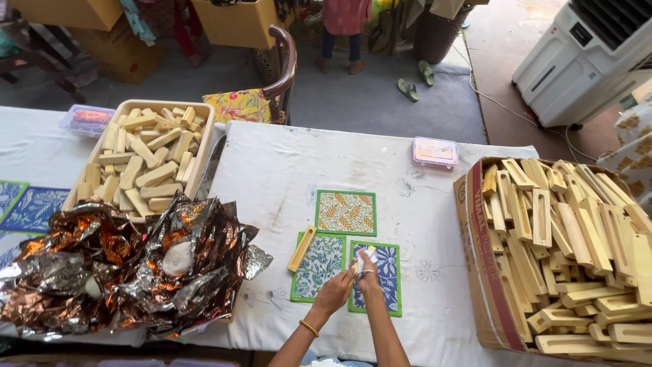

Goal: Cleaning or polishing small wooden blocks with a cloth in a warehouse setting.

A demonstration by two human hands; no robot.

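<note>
The right hand [369,273] pinches a small pale piece [365,257], apparently a wooden bar or a cloth, against the blue flowered card [377,277], fingers closed around it; exactly what it holds is too small to tell. The left hand [334,292], with a gold bangle at the wrist, rests just beside it, fingers curled and touching the inner edges of that card and the teal patterned card [316,266] to its left; whether it grips anything I cannot tell. A third card with orange leaves [346,212] lies above the pair, all three green-bordered and flat on the white tablecloth [272,177]. A single yellow wooden bar [301,249] lies tilted across the upper left corner of the teal card. By the look of it, the step in hand is pressing or rubbing the piece onto the blue card, and the next move would call for keeping the card from sliding while the piece is lifted straight off. To the left sits a heap of crumpled copper and silver foil [122,272], and behind it a tray of pale wooden blocks [146,160]. On the right a cardboard box [479,272] is packed with slotted wooden bars. A small pink lidded box [435,151] stands near the far table edge, well apart from the hands.
</note>
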